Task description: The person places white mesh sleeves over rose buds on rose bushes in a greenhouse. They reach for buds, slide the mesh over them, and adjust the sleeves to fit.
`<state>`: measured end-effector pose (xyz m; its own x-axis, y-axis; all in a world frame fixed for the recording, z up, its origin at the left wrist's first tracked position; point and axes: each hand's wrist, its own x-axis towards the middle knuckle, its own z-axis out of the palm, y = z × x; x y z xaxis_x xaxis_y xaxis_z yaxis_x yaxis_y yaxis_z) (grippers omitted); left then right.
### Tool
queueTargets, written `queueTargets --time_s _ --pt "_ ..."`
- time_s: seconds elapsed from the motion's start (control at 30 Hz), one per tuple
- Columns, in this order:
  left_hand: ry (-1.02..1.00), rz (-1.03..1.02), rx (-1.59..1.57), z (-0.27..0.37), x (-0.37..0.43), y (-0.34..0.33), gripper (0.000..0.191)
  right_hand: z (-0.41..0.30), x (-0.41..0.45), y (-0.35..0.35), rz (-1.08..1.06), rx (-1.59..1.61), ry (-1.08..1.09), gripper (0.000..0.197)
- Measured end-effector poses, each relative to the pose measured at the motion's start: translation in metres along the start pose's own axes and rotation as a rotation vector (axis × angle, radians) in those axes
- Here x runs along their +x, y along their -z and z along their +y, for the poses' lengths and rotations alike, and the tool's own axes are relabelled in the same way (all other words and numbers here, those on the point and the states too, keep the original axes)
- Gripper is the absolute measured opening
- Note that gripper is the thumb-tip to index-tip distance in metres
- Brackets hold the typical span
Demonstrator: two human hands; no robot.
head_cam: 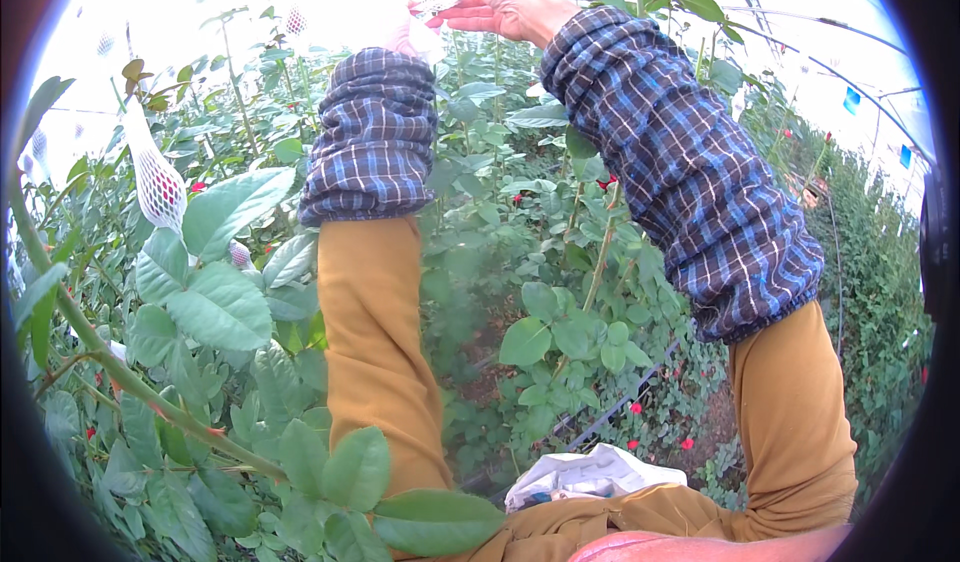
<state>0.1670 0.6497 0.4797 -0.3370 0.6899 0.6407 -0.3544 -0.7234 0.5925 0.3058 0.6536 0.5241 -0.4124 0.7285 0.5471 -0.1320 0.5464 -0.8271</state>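
Both of my hands are raised at the top of the view, partly washed out by glare. A small white foam mesh sleeve [435, 5] lies between them, held at the fingertips. My right hand [514, 14] reaches in from the right with its fingers stretched out and their tips on the mesh. On the other side, my left hand [405, 35] grips the mesh; its outline is mostly lost in the brightness. Whether a bud is inside this sleeve cannot be seen. Rose stems and leaves [480, 93] stand just below the hands.
At left, another mesh sleeve [159, 176] covers a red rose bud. A thick thorny stem [142, 393] curves close in front at lower left. A white bag [592, 476] sits at my waist. More rose bushes [870, 262] grow at right beneath curved greenhouse framing [832, 67].
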Motion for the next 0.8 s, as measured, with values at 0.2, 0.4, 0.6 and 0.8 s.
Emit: queueTargets --time_s 0.2,0.4,0.6,0.8 --pt "0.241 -0.071 -0.327 -0.006 0.004 0.006 0.03 0.017 0.035 0.031 -0.084 0.175 -0.108 0.033" --pt "0.275 -0.228 -0.341 -0.012 0.003 0.037 0.031 0.025 0.03 0.025 -0.116 0.244 -0.167 0.037" --pt "0.371 -0.311 -0.363 -0.024 0.019 0.052 0.027 0.036 0.04 0.039 -0.261 -0.047 -0.03 0.029" --pt "0.419 -0.306 -0.335 -0.013 -0.005 0.035 0.034 0.041 0.025 0.03 -0.068 -0.261 0.033 0.031"
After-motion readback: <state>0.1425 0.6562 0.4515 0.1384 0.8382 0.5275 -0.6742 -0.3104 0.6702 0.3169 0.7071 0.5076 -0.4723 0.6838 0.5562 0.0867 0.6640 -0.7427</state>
